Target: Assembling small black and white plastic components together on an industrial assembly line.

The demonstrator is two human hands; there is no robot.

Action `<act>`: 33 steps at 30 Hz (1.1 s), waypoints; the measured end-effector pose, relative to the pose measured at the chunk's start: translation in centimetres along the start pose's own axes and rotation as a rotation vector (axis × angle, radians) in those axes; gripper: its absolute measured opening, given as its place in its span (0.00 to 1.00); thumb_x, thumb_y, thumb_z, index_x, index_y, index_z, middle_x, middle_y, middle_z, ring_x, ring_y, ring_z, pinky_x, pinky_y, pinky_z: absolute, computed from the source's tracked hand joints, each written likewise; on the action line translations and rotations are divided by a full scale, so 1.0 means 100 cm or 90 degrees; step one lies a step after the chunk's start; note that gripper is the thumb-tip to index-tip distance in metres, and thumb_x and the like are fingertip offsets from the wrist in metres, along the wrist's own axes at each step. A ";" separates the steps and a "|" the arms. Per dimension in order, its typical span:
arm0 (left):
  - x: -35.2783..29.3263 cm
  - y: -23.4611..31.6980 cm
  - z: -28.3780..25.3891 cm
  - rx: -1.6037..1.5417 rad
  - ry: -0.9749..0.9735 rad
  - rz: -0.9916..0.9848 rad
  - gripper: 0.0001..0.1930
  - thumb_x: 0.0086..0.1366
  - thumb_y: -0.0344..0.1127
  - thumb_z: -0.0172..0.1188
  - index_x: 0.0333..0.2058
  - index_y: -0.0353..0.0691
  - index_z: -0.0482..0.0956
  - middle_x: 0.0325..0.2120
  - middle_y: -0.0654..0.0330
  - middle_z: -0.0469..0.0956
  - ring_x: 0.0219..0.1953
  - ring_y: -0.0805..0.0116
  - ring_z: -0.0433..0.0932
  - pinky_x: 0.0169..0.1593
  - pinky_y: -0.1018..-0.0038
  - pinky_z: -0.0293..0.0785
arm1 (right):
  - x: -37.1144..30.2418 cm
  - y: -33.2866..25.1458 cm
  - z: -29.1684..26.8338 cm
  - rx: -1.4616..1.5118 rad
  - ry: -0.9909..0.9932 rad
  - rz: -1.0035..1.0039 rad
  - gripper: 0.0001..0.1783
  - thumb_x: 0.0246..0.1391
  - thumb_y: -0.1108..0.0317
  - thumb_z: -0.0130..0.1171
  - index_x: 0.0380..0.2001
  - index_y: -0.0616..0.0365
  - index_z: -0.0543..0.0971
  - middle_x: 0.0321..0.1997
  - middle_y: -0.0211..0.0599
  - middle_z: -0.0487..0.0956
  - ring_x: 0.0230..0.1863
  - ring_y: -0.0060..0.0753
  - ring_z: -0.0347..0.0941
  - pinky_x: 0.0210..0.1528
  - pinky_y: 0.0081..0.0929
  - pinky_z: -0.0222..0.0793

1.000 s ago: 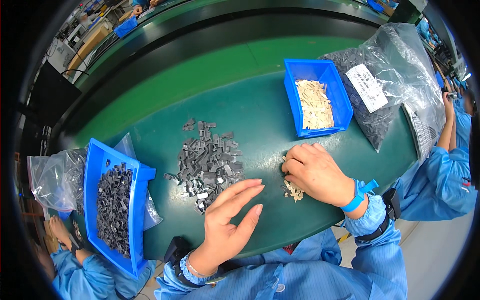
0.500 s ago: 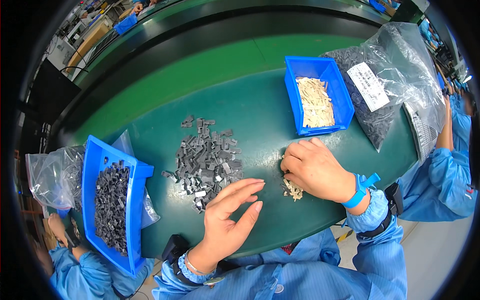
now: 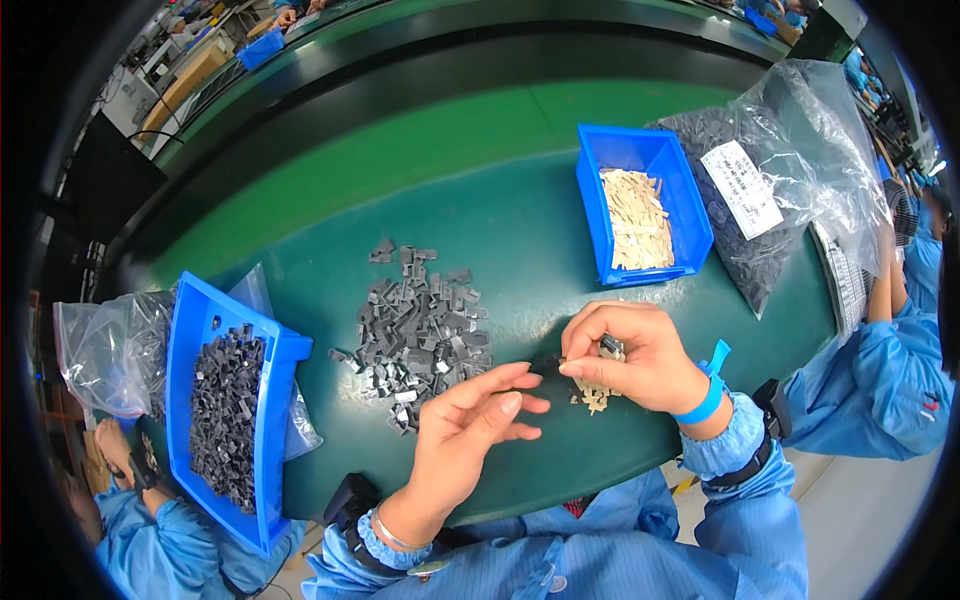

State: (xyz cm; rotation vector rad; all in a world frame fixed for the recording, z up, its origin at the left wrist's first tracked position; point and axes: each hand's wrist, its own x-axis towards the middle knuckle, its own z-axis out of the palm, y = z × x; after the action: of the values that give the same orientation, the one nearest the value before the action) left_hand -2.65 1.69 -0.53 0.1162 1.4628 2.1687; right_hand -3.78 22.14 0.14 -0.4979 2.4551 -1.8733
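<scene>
My right hand [image 3: 640, 358] is closed, thumb and index fingertip pressed together. Small dark grey plastic pieces [image 3: 611, 347] show inside its curled fingers. Whatever sits right at the pinch is too small and dark to make out. Below this hand, a little heap of thin beige pieces [image 3: 597, 398] lies on the green table. My left hand [image 3: 462, 432] hovers just left of it, fingers apart and slightly bent, with nothing visible in them. A loose pile of grey plastic pieces [image 3: 420, 325] spreads beyond my left hand.
A blue bin [image 3: 290, 350] of dark pieces stands at the left, by a clear bag [image 3: 105, 350]. At the far right, another blue bin [image 3: 605, 240] holds beige strips, beside a large labelled bag [image 3: 735, 190] of dark parts. Co-workers in blue sit on both sides.
My right hand has turned from reaching down at the beige heap to a pinch held nearer me, with grey pieces now visible in its fingers. My left hand has shifted slightly right.
</scene>
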 end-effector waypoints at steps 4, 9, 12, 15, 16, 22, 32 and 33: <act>0.002 0.004 -0.001 -0.178 -0.051 -0.161 0.18 0.65 0.37 0.45 0.46 0.28 0.67 0.39 0.49 0.73 0.39 0.60 0.76 0.37 0.72 0.76 | -0.003 -0.006 0.010 0.141 0.017 -0.028 0.06 0.41 0.75 0.62 0.22 0.61 0.74 0.25 0.35 0.75 0.26 0.26 0.71 0.28 0.22 0.66; -0.002 0.005 -0.007 -0.393 -0.239 -0.252 0.20 0.67 0.42 0.40 0.42 0.26 0.68 0.36 0.46 0.74 0.34 0.60 0.77 0.32 0.73 0.77 | -0.002 -0.016 0.015 0.122 -0.035 -0.176 0.06 0.39 0.75 0.62 0.22 0.60 0.74 0.26 0.36 0.76 0.28 0.32 0.71 0.30 0.25 0.66; -0.004 0.007 -0.008 -0.405 -0.261 -0.274 0.17 0.66 0.40 0.42 0.38 0.27 0.70 0.31 0.48 0.75 0.29 0.63 0.78 0.29 0.75 0.77 | -0.001 -0.023 0.015 0.107 -0.054 -0.215 0.06 0.39 0.76 0.62 0.23 0.60 0.74 0.27 0.35 0.76 0.29 0.34 0.70 0.30 0.27 0.66; -0.007 0.006 -0.010 -0.431 -0.276 -0.274 0.13 0.65 0.36 0.45 0.35 0.29 0.72 0.29 0.50 0.75 0.26 0.65 0.77 0.27 0.77 0.76 | -0.002 -0.025 0.015 0.079 -0.060 -0.251 0.06 0.39 0.76 0.62 0.23 0.60 0.74 0.27 0.34 0.76 0.30 0.34 0.69 0.31 0.27 0.65; -0.008 0.005 -0.010 -0.442 -0.267 -0.259 0.11 0.64 0.34 0.48 0.34 0.30 0.72 0.28 0.51 0.75 0.25 0.67 0.77 0.27 0.79 0.76 | -0.002 -0.026 0.014 0.057 -0.057 -0.257 0.06 0.40 0.76 0.62 0.23 0.60 0.74 0.27 0.34 0.76 0.30 0.34 0.69 0.31 0.27 0.65; -0.010 0.011 0.000 -0.158 -0.074 -0.113 0.05 0.59 0.26 0.54 0.31 0.29 0.74 0.25 0.53 0.77 0.23 0.70 0.77 0.25 0.80 0.75 | -0.010 -0.026 0.012 0.068 -0.009 -0.142 0.07 0.40 0.75 0.62 0.25 0.61 0.74 0.27 0.35 0.76 0.29 0.34 0.71 0.31 0.27 0.65; -0.013 0.003 0.003 0.009 -0.052 0.003 0.07 0.57 0.23 0.55 0.35 0.28 0.75 0.28 0.53 0.77 0.27 0.70 0.78 0.28 0.80 0.77 | -0.012 -0.022 0.022 0.016 0.002 -0.104 0.06 0.40 0.76 0.61 0.24 0.60 0.74 0.24 0.34 0.74 0.27 0.33 0.70 0.28 0.27 0.65; -0.013 0.003 0.003 0.026 -0.047 0.028 0.07 0.57 0.23 0.55 0.35 0.28 0.75 0.29 0.53 0.77 0.27 0.70 0.78 0.28 0.80 0.76 | -0.012 -0.022 0.023 0.016 0.002 -0.104 0.06 0.40 0.76 0.61 0.24 0.60 0.74 0.24 0.34 0.74 0.27 0.33 0.70 0.28 0.27 0.65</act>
State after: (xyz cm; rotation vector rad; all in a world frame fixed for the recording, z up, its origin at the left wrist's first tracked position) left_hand -1.51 1.29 0.16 0.2426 1.4765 2.1467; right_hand -1.66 19.77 1.37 -0.7147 2.4582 -1.9597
